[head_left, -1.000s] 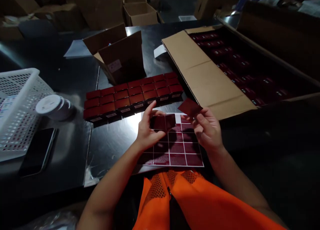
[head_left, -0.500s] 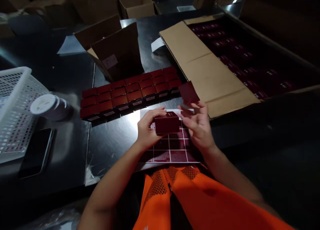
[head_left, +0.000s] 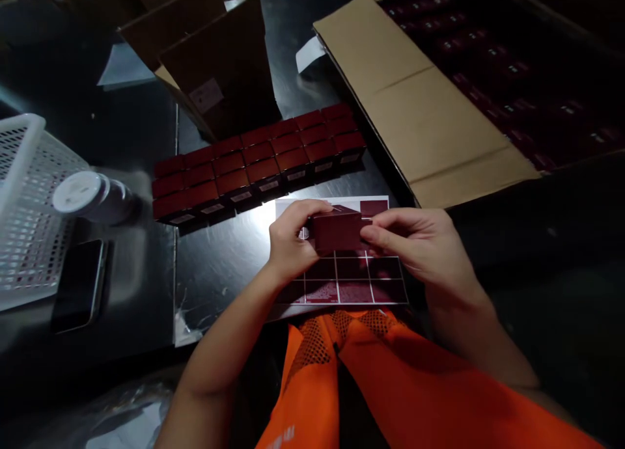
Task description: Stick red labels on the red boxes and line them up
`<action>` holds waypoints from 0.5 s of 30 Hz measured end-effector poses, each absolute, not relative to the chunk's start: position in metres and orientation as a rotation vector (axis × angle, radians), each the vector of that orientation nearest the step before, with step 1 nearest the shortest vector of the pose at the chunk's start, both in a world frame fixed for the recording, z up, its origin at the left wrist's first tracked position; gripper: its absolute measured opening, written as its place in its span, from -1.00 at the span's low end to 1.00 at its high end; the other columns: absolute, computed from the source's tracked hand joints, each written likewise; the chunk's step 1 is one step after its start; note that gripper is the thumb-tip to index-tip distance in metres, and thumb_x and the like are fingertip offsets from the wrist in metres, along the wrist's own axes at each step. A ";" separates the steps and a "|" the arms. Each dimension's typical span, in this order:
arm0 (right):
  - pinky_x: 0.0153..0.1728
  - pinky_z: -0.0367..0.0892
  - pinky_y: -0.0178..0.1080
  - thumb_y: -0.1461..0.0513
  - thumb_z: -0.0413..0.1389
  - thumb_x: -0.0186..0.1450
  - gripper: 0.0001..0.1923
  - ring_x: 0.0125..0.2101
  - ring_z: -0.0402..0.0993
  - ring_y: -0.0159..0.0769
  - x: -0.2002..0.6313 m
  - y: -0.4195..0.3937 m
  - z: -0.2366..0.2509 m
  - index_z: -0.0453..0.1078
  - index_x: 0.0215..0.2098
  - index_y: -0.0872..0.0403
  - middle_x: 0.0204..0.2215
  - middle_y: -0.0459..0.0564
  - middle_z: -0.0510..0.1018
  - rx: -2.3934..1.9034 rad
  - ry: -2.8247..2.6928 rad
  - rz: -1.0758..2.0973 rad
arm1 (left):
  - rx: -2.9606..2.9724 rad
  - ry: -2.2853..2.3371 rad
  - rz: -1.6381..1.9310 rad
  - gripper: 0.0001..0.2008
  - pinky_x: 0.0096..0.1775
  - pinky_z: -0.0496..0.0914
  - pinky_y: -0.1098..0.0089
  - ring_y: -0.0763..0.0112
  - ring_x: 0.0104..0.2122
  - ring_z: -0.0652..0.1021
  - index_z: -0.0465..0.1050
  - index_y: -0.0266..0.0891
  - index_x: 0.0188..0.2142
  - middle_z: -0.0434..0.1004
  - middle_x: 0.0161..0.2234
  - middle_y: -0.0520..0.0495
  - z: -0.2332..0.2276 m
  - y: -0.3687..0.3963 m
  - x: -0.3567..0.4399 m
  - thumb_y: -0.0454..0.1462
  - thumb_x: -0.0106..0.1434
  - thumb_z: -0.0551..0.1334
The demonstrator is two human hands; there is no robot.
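Observation:
My left hand (head_left: 294, 242) is wrapped round a small dark red box (head_left: 329, 233), holding it above a sheet of square dark red stickers (head_left: 352, 267) divided by white lines. At the box's right edge, the thumb and forefinger of my right hand (head_left: 415, 244) are pinched together on a dark red sticker (head_left: 362, 231). The sticker lies against or just in front of the box's near face; I cannot tell how much of it touches. Beyond the sheet stand rows of similar dark red boxes (head_left: 258, 170), side by side.
At right is a large open carton (head_left: 390, 104) with many dark red boxes inside. A smaller open carton (head_left: 219, 71) stands behind the rows. To the left are a white basket (head_left: 36, 195), a white-lidded jar (head_left: 92, 196) and a phone (head_left: 79, 286) on the metal table (head_left: 215, 267).
My right hand has brought the sticker from above right of the box down to its right edge. The left hand still holds the box. The view has tilted down.

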State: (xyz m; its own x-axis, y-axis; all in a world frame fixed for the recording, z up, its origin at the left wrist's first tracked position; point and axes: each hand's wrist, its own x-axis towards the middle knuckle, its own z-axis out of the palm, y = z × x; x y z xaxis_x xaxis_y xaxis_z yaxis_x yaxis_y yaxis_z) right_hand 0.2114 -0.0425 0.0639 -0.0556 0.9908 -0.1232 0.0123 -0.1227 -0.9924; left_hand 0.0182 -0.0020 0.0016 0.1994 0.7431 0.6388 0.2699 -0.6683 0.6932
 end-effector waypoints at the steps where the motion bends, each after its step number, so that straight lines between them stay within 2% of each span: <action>1: -0.69 0.28 -0.43 0.09 0.42 0.13 -0.75 -0.66 0.34 -0.45 0.211 -0.042 0.064 0.56 -0.50 0.07 -0.65 -0.14 0.48 -1.290 -1.203 1.330 | 2.053 0.936 1.468 -0.68 -0.17 0.52 0.34 0.33 -0.22 0.63 0.49 -0.18 -0.13 0.64 -0.23 -0.06 0.002 -0.002 0.018 -0.21 0.13 0.45; 10: -0.79 0.14 -0.45 0.06 0.43 0.12 -0.72 -0.72 0.31 -0.46 0.215 -0.039 0.058 0.55 -0.50 0.07 -0.66 -0.13 0.48 -1.315 -1.196 1.384 | 2.036 0.910 1.466 -0.64 -0.16 0.51 0.34 0.33 -0.21 0.63 0.49 -0.19 -0.15 0.64 -0.23 -0.06 0.004 -0.004 0.019 -0.11 0.12 0.46; 15: -0.76 0.20 -0.42 0.07 0.41 0.15 -0.74 -0.72 0.30 -0.46 0.219 -0.038 0.055 0.54 -0.50 0.05 -0.66 -0.15 0.49 -1.295 -1.248 1.365 | 2.069 0.926 1.424 -0.65 -0.18 0.52 0.34 0.33 -0.22 0.62 0.49 -0.18 -0.14 0.63 -0.23 -0.06 0.002 -0.003 0.019 -0.13 0.12 0.46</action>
